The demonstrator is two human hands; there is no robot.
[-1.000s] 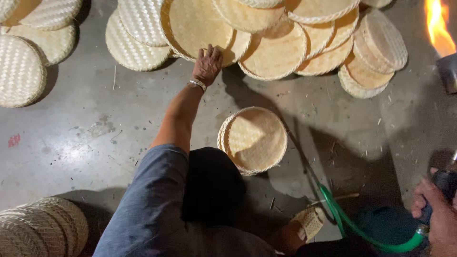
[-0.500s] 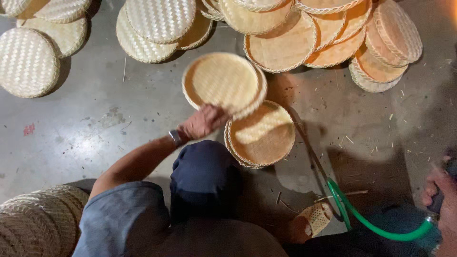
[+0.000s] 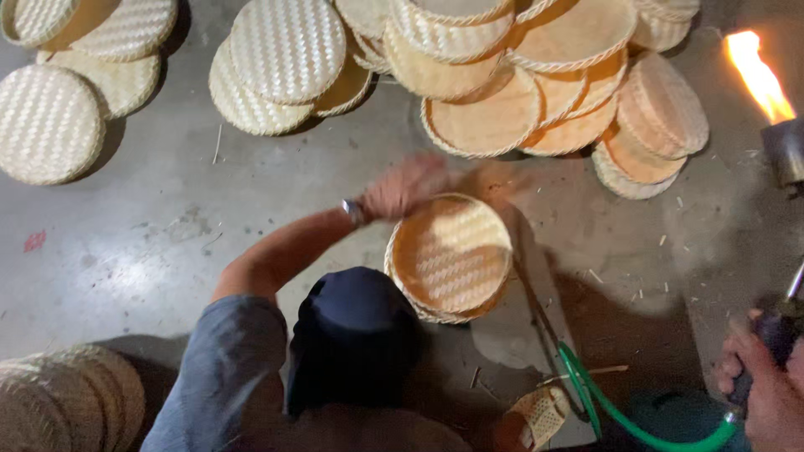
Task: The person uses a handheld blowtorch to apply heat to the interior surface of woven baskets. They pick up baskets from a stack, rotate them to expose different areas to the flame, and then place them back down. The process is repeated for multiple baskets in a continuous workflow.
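Observation:
My left hand (image 3: 402,188), blurred by motion, reaches forward and grips the far-left rim of a round woven bamboo tray (image 3: 452,251). That tray lies on top of a small stack of like trays (image 3: 435,311) on the concrete floor, just ahead of my dark-clad knee (image 3: 352,335). At the lower right, my right hand (image 3: 766,393) is closed around the dark handle of a gas torch (image 3: 775,335). The torch's metal nozzle (image 3: 785,151) points up and a bright flame (image 3: 756,74) burns from it.
Many overlapping woven trays (image 3: 502,75) are piled across the back, with paler ones (image 3: 50,121) at the far left. Another stack (image 3: 59,402) stands at the lower left. A green hose (image 3: 636,423) curls along the floor beside my sandalled foot (image 3: 540,414).
My left hand took a tray from the far pile, carried it back toward me and brought it down onto the small stack. The torch and its flame came back into view at the right.

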